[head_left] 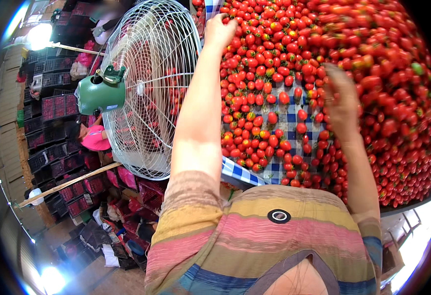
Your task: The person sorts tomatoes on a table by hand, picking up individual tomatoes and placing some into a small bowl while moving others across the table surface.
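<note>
Many small red cherry tomatoes (255,59) lie on a table covered with a blue-and-white checked cloth (285,89). My left hand (220,31) reaches to the far left edge of the tomatoes, its thumb apart from the forefinger; the other fingers are partly hidden. I see nothing held in it. Along the left side of a tall tomato heap (387,118) is my right hand (342,101), somewhat blurred, fingers stretched out and touching or nearly touching the fruit. The upper part of the heap is smeared by motion. One green tomato (416,69) shows in it.
A large caged fan (139,88) with a green motor (100,96) stands just left of my left arm. Stacked dark crates (60,106) holding red fruit fill the left background. A person in a pink top (96,137) is behind the fan. The raised checked table edge (242,172) runs near my body.
</note>
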The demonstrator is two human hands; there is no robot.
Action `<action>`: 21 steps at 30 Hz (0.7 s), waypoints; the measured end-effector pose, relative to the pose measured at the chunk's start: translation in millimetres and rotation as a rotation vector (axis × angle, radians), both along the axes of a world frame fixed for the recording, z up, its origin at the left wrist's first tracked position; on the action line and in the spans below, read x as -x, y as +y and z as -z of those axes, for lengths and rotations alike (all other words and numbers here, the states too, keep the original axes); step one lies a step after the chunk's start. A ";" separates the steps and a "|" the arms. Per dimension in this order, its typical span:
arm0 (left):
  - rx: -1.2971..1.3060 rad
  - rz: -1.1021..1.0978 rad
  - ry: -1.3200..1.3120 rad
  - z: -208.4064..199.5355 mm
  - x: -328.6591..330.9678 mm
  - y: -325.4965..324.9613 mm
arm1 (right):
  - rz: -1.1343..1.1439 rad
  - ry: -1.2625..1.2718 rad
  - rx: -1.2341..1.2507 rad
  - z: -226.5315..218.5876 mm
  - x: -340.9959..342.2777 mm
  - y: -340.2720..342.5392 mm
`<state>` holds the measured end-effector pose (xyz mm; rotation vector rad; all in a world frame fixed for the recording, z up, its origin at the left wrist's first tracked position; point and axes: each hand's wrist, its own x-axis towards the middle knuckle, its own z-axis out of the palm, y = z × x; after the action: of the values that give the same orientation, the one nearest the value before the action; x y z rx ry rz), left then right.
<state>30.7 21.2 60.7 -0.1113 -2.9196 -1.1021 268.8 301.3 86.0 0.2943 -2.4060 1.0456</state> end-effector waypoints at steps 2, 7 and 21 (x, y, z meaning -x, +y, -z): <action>0.019 -0.104 -0.080 27.0 40.9 -10.1 | 0.205 -0.045 -0.023 3.0 -9.3 45.5; 0.336 -0.167 0.001 51.4 25.7 46.0 | 0.217 -0.206 -0.040 57.7 -36.2 35.1; 0.320 0.153 0.277 47.2 -151.0 14.3 | -0.054 -0.342 -0.011 55.0 -79.8 -28.7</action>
<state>181.7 35.5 13.5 -0.4588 -2.8395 -0.5639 348.6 272.6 31.0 0.1967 -2.7194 1.1889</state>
